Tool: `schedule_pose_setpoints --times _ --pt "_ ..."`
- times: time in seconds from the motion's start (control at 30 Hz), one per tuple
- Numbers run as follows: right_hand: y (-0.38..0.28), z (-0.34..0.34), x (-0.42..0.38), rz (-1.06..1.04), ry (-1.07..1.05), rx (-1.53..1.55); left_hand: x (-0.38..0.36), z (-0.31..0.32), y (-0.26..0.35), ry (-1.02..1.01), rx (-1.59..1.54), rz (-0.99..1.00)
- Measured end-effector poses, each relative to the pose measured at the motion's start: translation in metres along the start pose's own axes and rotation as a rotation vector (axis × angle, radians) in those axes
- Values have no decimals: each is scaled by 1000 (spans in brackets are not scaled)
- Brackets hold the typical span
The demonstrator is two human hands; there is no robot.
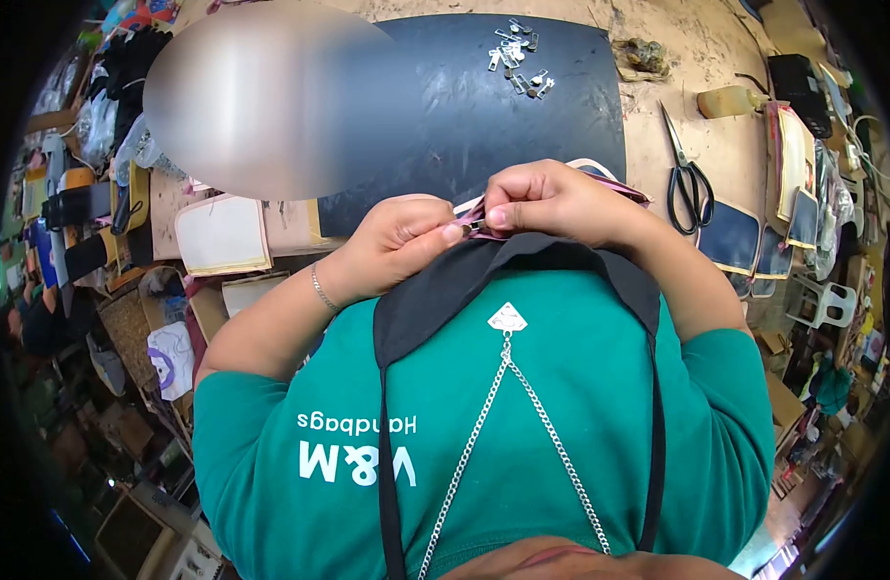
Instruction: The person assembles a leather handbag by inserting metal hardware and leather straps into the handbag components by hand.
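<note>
My left hand (pixel 401 242), a chain bracelet on its wrist, is closed in a pinch in front of my chest. Its thumb and forefinger press on the edge of a pink strip (pixel 474 214). My right hand (pixel 542 200) is closed beside it, thumb and bent forefinger pinching the same strip. Between the two thumbs sits a small dark metal piece (pixel 477 225) that looks like a zipper slider; the fingers partly cover it. Part of a pale panel with pink edging (pixel 609 181) shows behind my right hand. On the black mat (pixel 445 116) lie several loose metal zipper pulls (pixel 517 53).
Black-handled scissors (pixel 691 188) lie right of the mat, points away from me. Beyond them are a bottle of yellowish liquid (pixel 730 102) and stacked panels (pixel 791 164). A cream panel (pixel 223 235) lies at left by the table edge. A blurred patch hides the mat's upper left.
</note>
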State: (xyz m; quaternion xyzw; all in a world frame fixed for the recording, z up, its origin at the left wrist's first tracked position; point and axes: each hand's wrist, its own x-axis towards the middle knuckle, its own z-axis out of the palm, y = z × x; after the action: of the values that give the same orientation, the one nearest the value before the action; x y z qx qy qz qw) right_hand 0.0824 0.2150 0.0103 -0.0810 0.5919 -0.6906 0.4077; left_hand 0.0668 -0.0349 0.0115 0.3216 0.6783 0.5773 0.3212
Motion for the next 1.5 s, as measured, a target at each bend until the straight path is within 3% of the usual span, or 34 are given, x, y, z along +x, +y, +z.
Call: schedule_pose_setpoints --times 0.03,0.13,0.17,0.2,0.27,0.3,0.43,0.5,0.53,0.57,0.7,0.73,0.8,0.9,1.0,1.07,1.23,1.33,1.37,1.47,1.5 --pt "-1 0 -1 -9 -4 0 2 -1 0 -10 25 6" --pt "-28 6 -11 -100 172 -505 10 -5 1 -12 65 26" --pt "-28 7 -11 -258 266 -612 14 -11 3 1 94 34" --pt "-38 13 -13 -240 378 -596 18 -17 9 -11 206 16" --pt "-55 3 -5 -569 363 -1036 31 -23 18 53 371 237" --pt "-65 -1 -3 -574 271 -1064 36 -26 23 101 445 286" --pt "-52 -30 28 -436 86 -901 50 -30 39 266 716 373" --pt "-39 -24 39 -461 322 -688 52 -35 39 378 859 304" --pt "-36 -20 42 -468 438 -575 55 -35 37 443 797 284" --pt "-37 -20 42 -267 456 -301 58 -33 37 506 732 263" --pt "-32 -14 47 -428 544 -10 74 -26 18 565 346 150" --pt "-28 -17 48 -538 607 -187 77 -23 12 558 203 103" --pt "-17 -30 55 -750 722 -552 88 -25 -11 558 264 248" --pt "-22 -43 48 -598 554 -336 97 -25 -30 523 265 306" --pt "-35 -49 39 -477 528 -91 103 -22 -35 491 237 292" --pt "-37 -53 35 -522 492 -47 110 -18 -43 510 153 252" --pt "-39 -38 34 -627 486 129 118 -12 -17 470 -13 412" --pt "-40 -37 36 -571 603 -98 120 -11 -7 360 114 335" --pt "-39 -37 33 -571 593 -52 120 -10 -2 347 108 258" --pt "-35 -34 26 -596 568 47 117 -3 -1 366 206 373" --pt "-33 -30 24 -616 564 63 116 1 -1 321 110 332"
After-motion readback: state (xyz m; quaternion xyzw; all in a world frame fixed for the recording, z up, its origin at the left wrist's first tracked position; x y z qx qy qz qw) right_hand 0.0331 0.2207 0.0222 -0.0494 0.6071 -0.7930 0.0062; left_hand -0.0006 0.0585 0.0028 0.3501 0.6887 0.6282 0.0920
